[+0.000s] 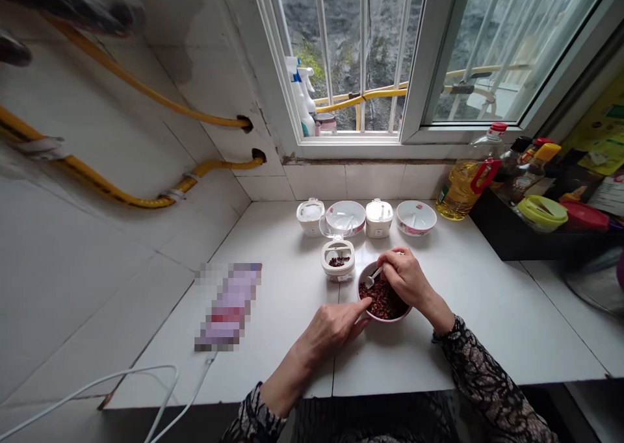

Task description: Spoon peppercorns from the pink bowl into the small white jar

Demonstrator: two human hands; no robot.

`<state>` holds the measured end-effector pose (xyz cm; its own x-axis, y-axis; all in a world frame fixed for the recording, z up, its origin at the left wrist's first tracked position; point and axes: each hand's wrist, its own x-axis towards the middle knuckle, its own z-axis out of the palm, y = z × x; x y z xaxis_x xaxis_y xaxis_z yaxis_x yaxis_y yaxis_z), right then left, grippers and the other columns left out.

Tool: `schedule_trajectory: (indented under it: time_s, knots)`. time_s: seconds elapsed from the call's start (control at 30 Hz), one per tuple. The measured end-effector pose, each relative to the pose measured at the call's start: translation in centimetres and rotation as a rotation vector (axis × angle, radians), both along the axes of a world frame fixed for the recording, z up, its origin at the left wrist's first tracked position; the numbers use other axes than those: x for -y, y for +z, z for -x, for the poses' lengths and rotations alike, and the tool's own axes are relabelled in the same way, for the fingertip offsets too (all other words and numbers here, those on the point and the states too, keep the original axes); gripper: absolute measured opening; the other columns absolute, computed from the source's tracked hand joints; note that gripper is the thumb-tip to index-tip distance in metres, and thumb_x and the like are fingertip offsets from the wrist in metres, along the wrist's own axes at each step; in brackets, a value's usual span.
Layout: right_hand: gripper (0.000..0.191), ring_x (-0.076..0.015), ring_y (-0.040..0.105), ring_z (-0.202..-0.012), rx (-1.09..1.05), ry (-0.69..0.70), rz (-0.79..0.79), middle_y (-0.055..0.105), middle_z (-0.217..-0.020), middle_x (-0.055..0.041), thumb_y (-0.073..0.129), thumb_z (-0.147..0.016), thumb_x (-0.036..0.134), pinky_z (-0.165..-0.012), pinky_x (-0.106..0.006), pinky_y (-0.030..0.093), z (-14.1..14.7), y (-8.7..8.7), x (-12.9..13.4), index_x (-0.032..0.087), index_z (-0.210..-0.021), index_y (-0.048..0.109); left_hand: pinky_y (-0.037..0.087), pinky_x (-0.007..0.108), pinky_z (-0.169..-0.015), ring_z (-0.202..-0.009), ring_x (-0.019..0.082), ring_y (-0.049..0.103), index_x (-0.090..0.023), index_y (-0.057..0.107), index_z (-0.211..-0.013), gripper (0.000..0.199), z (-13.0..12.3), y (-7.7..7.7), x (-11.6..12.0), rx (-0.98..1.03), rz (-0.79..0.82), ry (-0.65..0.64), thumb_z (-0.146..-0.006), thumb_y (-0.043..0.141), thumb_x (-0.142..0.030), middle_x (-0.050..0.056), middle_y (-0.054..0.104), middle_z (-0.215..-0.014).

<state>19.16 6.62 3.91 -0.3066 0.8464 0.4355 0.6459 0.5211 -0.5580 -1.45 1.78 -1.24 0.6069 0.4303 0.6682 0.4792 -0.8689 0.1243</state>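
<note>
A bowl (361, 291) with a pinkish outside stands on the counter, filled with small dark red-brown dried pieces (385, 301) that look like Sichuan peppercorns. My right hand (403, 275) is closed on a small white spoon (371, 279), whose scoop end is just above the pieces. At the bowl's near left rim, my left hand (336, 323) grips the edge, its index finger reaching over the rim and other fingers against the outside. Just behind and left of the bowl is a white seasoning jar (338, 271) with its clear lid raised and similar dark pieces inside.
Two more white jars (311, 217) and two white bowls (416, 217) line the wall below the window. An oil bottle (461, 186) stands right of them, beside a black rack (507, 228) of bottles. A blurred purple object (231, 306) and a white cable (207, 365) lie left.
</note>
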Motion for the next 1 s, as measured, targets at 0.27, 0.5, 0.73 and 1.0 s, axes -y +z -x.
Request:
schedule_trajectory:
  time_s: [0.27, 0.5, 0.73, 1.0]
  knots:
    - [0.023, -0.0169, 0.061, -0.061, -0.131, -0.035, 0.150, 0.067, -0.055, 0.0034, 0.043, -0.082, 0.011, -0.085, -0.034, 0.043, -0.51, 0.25, -0.16, 0.022, -0.073, 0.061, 0.049, 0.020, -0.050, -0.055, 0.011, 0.064, -0.010, 0.051, -0.125, 0.027, 0.12, -0.12, -0.01, -0.001, 0.015, -0.004, -0.104, 0.041, -0.023, 0.001, 0.068, -0.072]
    - [0.023, -0.0185, 0.062, -0.064, -0.140, -0.010, 0.120, 0.069, -0.055, 0.0027, 0.044, -0.082, 0.011, -0.086, -0.036, 0.043, -0.34, 0.13, -0.11, 0.022, -0.073, 0.062, 0.052, 0.021, -0.052, -0.056, 0.012, 0.065, -0.010, 0.049, -0.126, 0.027, 0.18, -0.31, 0.06, -0.005, 0.016, 0.002, -0.103, 0.042, -0.023, 0.001, 0.067, -0.072]
    - [0.023, -0.0176, 0.062, -0.057, -0.239, -0.059, 0.146, 0.066, -0.052, 0.0037, 0.045, -0.080, 0.012, -0.082, -0.035, 0.046, -0.62, 0.65, -0.06, 0.022, -0.069, 0.062, 0.052, 0.021, -0.053, -0.058, 0.012, 0.065, -0.010, 0.047, -0.130, 0.030, 0.24, -0.21, 0.07, -0.012, 0.024, -0.009, -0.103, 0.043, -0.021, 0.002, 0.068, -0.075]
    - [0.018, -0.0169, 0.061, -0.052, -0.458, -0.113, 0.332, 0.065, -0.052, 0.0011, 0.045, -0.077, 0.020, -0.062, -0.030, 0.050, -0.95, 0.68, -0.16, 0.020, -0.071, 0.062, 0.050, 0.020, -0.050, -0.055, 0.011, 0.064, -0.009, 0.049, -0.126, 0.027, 0.25, -0.26, 0.08, -0.018, 0.008, 0.004, -0.104, 0.041, -0.022, 0.002, 0.069, -0.073]
